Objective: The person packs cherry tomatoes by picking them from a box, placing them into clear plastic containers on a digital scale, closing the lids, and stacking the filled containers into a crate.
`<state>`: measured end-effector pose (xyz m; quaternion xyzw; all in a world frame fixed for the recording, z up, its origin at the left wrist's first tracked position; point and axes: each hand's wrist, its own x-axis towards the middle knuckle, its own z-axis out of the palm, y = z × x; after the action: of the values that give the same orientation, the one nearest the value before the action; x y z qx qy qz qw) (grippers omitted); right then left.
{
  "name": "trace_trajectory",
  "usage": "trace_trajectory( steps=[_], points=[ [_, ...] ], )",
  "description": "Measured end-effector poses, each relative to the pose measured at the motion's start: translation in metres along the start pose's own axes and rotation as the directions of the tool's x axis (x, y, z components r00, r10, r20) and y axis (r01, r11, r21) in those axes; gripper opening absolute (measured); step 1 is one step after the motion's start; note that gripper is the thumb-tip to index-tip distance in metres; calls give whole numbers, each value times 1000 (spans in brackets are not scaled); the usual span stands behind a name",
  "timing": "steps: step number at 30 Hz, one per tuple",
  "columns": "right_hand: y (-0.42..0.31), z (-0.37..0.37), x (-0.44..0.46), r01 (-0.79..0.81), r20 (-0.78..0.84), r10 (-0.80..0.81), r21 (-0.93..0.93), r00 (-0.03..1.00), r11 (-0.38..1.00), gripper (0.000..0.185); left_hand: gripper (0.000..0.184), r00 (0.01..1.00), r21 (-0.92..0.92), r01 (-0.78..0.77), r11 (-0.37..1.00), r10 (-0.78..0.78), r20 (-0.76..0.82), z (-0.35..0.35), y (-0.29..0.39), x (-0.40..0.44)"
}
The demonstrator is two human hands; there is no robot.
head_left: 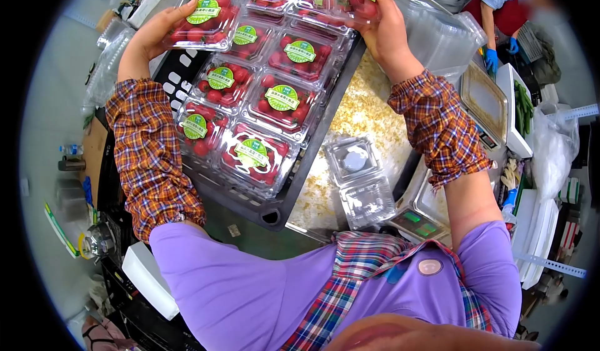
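My left hand [155,34] is closed on the left side of a clear clamshell box of cherry tomatoes [215,25] with a green-and-white label. This box is held above the left edge of a black crate [289,206]. At the top of the view, my right hand [386,31] grips another clamshell box of cherry tomatoes [351,2], tilted and partly cut off by the frame. Below and between the hands, several labelled boxes [281,101] sit in rows in the crate, lids closed. Slots of the crate floor show at its left side.
Right of the crate, an open clamshell [365,202] lies on a speckled tabletop [359,110], beside a scale [419,217] with a green display. Stacked clear containers [437,35] stand at upper right. Beyond, a co-worker's blue-gloved hand [492,60] is near a white tray of green vegetables [522,107].
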<state>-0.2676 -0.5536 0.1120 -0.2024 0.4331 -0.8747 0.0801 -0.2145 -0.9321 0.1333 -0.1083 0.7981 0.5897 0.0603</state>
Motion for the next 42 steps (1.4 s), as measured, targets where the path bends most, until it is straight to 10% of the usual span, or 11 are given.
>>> trace_trajectory(
  steps=[13,28,33,37,42],
  points=[
    [2,-16,6,-86,27,86,-14,996,996,34,62,1000,9,-25,1000,25,-9,11,10,-9],
    [1,-10,6,-82,-1,82,-129,997,988,37,77,988,477,-33,878,101,-117,73,12,17],
    [2,-9,7,-79,14,82,-122,997,989,37,67,965,641,35,767,141,-221,77,3,30],
    [1,-8,6,-91,56,97,-107,994,990,36,55,747,984,4,177,654,-121,92,-7,25],
    [3,-11,12,-81,136,95,-104,986,991,33,41,803,984,-49,173,592,-64,96,-4,28]
  ],
)
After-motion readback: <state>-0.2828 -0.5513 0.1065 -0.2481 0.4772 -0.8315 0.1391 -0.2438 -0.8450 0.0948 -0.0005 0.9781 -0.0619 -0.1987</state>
